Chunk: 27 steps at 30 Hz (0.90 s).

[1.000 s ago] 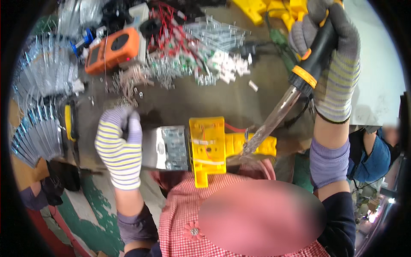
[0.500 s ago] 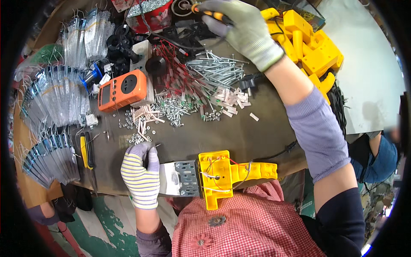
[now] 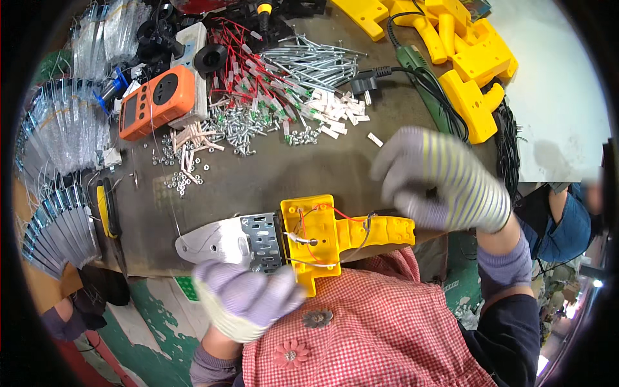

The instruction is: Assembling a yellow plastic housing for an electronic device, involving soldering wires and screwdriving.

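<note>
An open yellow plastic tool housing (image 3: 322,235) with red and white wires inside lies at the table's near edge. It is joined on its left to a slotted metal bracket (image 3: 261,242) and a flat silver plate (image 3: 209,244). My left hand (image 3: 248,300), in a striped glove and blurred, sits just below the bracket at the table edge; whether it grips anything is unclear. My right hand (image 3: 442,180), also gloved, hovers empty with fingers apart over the right end of the housing's handle.
An orange meter (image 3: 155,103), a heap of screws (image 3: 248,126), long metal rods (image 3: 309,61) and red wires (image 3: 235,61) lie further back. Yellow housings (image 3: 467,64) and a green corded tool (image 3: 419,71) sit far right. Bagged parts (image 3: 58,142) line the left. Another person (image 3: 561,219) is at right.
My right hand came back from the far side of the table, without the tool it held a second ago, to above the handle. My left hand slid from the plate toward the near edge.
</note>
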### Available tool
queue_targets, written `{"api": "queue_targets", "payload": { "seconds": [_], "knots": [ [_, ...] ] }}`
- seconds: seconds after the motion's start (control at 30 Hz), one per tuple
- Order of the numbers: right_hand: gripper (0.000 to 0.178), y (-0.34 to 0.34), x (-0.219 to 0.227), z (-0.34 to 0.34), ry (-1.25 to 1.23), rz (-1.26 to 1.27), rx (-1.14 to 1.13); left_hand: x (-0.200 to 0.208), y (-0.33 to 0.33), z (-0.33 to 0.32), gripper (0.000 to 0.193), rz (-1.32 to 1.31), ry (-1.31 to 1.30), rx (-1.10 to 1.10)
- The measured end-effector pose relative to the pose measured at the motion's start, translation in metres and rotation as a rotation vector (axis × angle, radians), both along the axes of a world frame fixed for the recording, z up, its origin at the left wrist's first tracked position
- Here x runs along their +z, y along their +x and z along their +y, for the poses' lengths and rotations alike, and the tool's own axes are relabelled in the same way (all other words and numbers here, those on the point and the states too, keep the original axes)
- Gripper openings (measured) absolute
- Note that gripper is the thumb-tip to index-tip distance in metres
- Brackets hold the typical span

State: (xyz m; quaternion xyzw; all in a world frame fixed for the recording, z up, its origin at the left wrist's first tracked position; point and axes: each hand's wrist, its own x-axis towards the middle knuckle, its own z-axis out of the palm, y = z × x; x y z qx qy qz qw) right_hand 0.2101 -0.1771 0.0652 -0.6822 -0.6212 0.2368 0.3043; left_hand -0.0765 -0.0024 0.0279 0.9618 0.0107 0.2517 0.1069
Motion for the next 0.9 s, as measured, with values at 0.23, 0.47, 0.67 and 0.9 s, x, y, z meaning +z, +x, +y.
{"api": "queue_targets", "payload": {
  "seconds": [0.23,0.47,0.67,0.9],
  "knots": [
    [0.015,-0.022,-0.017,-0.005,0.050,0.166,0.088,-0.010,0.034,-0.008,0.035,0.093,-0.131,-0.132],
    [0.014,-0.026,-0.006,0.004,-0.096,0.348,0.028,-0.011,0.036,-0.014,0.031,0.031,-0.119,-0.061],
    [0.022,-0.052,-0.012,0.022,-0.244,0.342,-0.048,-0.009,0.039,-0.013,0.023,0.109,-0.113,-0.054],
    [0.019,-0.044,-0.014,0.026,-0.187,0.413,-0.080,-0.011,0.033,-0.013,0.018,0.075,-0.217,0.045]
  ]
}}
